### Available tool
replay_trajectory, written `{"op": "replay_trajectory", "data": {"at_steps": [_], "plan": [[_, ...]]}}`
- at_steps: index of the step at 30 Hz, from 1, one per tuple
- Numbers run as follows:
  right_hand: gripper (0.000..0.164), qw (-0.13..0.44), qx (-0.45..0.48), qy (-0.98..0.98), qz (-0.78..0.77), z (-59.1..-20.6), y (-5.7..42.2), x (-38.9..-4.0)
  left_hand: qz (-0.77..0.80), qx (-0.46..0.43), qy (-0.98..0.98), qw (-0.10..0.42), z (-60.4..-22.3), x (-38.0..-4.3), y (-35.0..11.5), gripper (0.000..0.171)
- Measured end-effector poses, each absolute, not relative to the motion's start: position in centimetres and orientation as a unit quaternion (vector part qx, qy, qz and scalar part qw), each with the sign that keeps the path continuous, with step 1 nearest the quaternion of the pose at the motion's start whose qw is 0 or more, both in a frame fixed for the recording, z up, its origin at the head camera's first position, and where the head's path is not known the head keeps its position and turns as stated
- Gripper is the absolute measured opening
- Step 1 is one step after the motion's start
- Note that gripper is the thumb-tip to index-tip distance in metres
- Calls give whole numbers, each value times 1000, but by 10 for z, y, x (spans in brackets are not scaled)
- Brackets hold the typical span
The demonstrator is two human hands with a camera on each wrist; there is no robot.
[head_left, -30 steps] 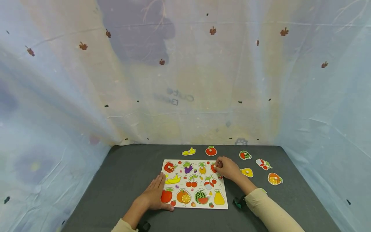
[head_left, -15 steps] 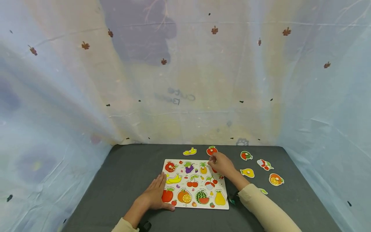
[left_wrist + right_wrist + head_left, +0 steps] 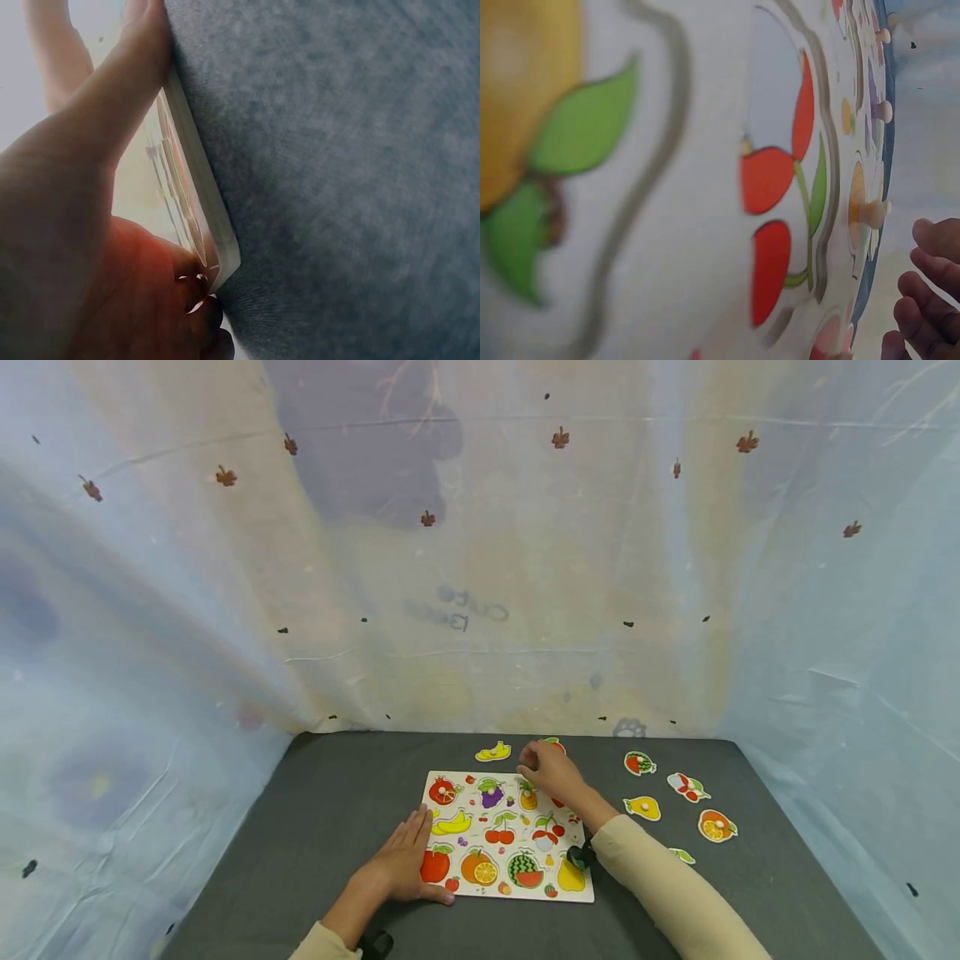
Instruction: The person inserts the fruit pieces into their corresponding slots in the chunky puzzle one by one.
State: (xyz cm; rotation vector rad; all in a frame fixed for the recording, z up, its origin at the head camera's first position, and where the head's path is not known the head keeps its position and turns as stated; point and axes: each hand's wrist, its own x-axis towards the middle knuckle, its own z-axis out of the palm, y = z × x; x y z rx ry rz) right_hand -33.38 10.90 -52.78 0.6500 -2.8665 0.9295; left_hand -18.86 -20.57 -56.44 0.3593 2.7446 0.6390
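A white fruit puzzle board (image 3: pixel 525 894) lies flat on the table. My left hand (image 3: pixel 401 860) rests along its left edge, fingers straight and thumb at the front edge; the board's corner shows beside that hand (image 3: pixel 56 202) in the left wrist view. My right hand (image 3: pixel 551 772) hovers over the board's back edge, fingers loosely bent and holding nothing. It is near the knobbed pineapple piece (image 3: pixel 528 797), whose peg (image 3: pixel 871 215) stands just apart from the fingertips (image 3: pixel 928 238). A banana piece (image 3: pixel 493 752) lies behind the board, left of a partly hidden red fruit piece (image 3: pixel 557 745).
Knobbed grape (image 3: pixel 491 792) and pomegranate (image 3: pixel 442 791) pieces sit in the board's back row. To the right lie loose watermelon (image 3: pixel 640 763), cherry (image 3: pixel 688 787), pear (image 3: pixel 642 808) and orange (image 3: pixel 717 826) pieces. A green-edged piece (image 3: pixel 682 855) is partly behind the sleeve.
My right hand has moved left and back, from the strawberry piece at the board's back right corner to beyond the pineapple. The left hand has stayed on the board.
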Motion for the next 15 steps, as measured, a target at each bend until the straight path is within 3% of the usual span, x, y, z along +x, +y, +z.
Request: {"op": "replay_trajectory", "data": {"at_steps": [15], "plan": [[19,7,235,-920,314,-527,81,-356,217,123,956,156,-551,-184,-201,154]]}}
